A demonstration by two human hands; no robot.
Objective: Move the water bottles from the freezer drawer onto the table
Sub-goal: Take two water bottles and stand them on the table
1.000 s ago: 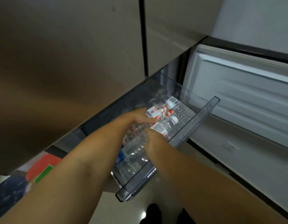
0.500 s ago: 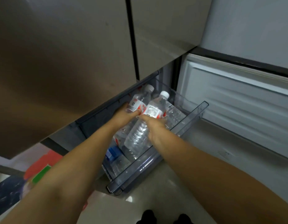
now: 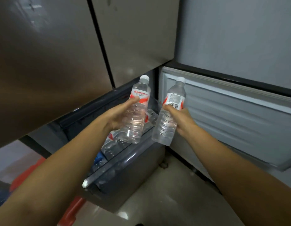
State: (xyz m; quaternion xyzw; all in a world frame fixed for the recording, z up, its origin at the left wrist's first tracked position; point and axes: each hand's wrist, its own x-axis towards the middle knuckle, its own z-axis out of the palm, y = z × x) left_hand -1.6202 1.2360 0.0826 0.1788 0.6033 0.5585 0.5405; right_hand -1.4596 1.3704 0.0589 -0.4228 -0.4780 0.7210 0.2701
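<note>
My left hand [image 3: 116,117] grips a clear water bottle [image 3: 137,115] with a red and white label and a white cap, held upright above the drawer. In my right hand [image 3: 180,119] is a second water bottle [image 3: 169,116], barcode side facing me, tilted slightly right. Both bottles are lifted clear of the transparent freezer drawer [image 3: 123,162], which is pulled out below them. Several more bottles [image 3: 113,144] lie inside the drawer, partly hidden by my left arm. No table is in view.
The closed fridge doors [image 3: 76,46] fill the upper left. The open freezer door [image 3: 231,115] with its white inner liner stands to the right. Tiled floor [image 3: 166,201] lies below, with a red and dark mat [image 3: 25,175] at lower left.
Both hands took hold of bottles lying in the drawer and raised them up and out. The bottles went from lying flat to nearly upright above the drawer, and moved apart.
</note>
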